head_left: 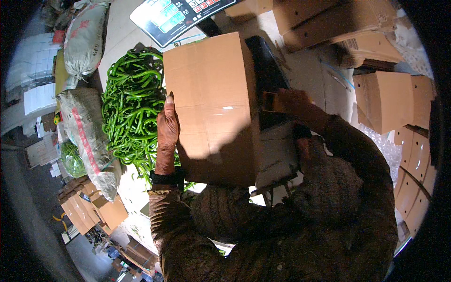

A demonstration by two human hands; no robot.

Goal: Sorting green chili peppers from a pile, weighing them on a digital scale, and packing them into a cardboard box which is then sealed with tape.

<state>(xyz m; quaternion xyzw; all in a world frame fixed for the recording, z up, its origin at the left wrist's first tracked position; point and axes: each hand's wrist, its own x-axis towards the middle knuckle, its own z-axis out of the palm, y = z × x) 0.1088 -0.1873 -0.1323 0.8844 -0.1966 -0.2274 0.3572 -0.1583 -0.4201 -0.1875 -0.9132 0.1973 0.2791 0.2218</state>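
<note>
A closed brown cardboard box [206, 80] stands upright in the middle, over a dark object [265, 58] that looks like a scale platform. My left hand [167, 134] grips the box's left side, thumb along the edge. On the box's shadowed right side, my right hand [293, 103] has bent fingers around something too dark to make out. A heap of long green chilli peppers [127, 108] lies just left of the box. Behind the box is a scale display panel [171, 19] with lit readouts and buttons.
Two woven sacks [84, 136] and a clear bag of greens [70, 160] lie at the left. Cardboard cartons [383, 98] are stacked along the right, with bubble wrap [385, 145] beside them. More cardboard [80, 211] lies at the lower left.
</note>
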